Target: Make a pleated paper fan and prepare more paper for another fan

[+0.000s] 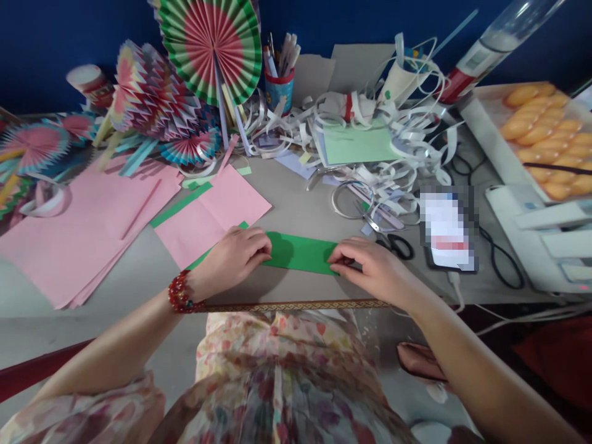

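Note:
A strip of green paper (300, 251) lies across the table close to its front edge. At its left end my left hand (238, 256) grips it, fingers curled with thumb and fingertips together. The strip's right end is pinched between the thumb and fingers of my right hand (365, 262). Beside and partly behind my left hand lies pink paper (208, 213) with a crease across it and green paper showing along its edges. Black-handled scissors (393, 243) rest just beyond my right hand.
Large pink sheets (87, 228) lie at left, below folded paper fans (213, 43). Curled white paper strips (416, 145) surround a light green sheet (358, 142). A phone (448, 231) with a cable lies at right, near a box of yellow pieces (481, 132). A pen cup (280, 89) stands behind.

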Available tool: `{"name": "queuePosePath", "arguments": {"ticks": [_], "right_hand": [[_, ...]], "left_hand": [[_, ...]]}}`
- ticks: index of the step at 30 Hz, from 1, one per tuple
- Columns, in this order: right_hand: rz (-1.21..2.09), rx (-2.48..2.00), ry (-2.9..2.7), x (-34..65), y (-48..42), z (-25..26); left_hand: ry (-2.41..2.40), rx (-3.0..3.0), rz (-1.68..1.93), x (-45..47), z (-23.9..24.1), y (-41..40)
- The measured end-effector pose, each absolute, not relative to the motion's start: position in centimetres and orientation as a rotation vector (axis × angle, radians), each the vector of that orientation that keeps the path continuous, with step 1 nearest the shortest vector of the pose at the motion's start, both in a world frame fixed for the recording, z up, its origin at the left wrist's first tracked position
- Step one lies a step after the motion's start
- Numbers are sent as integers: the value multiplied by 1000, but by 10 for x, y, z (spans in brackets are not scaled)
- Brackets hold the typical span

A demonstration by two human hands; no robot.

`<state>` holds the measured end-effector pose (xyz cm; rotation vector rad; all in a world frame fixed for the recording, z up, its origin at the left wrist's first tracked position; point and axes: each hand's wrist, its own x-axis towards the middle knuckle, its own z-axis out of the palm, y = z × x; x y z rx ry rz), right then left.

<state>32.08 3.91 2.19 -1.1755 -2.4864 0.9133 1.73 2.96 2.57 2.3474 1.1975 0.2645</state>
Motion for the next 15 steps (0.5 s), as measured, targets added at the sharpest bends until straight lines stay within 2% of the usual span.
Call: {"name": "queuePosePath", "arguments": {"ticks": [15], "right_hand": [[904, -1171, -2484, 322, 39, 21]], "left_hand": [[1204, 2382, 222, 18, 27, 29]]}}
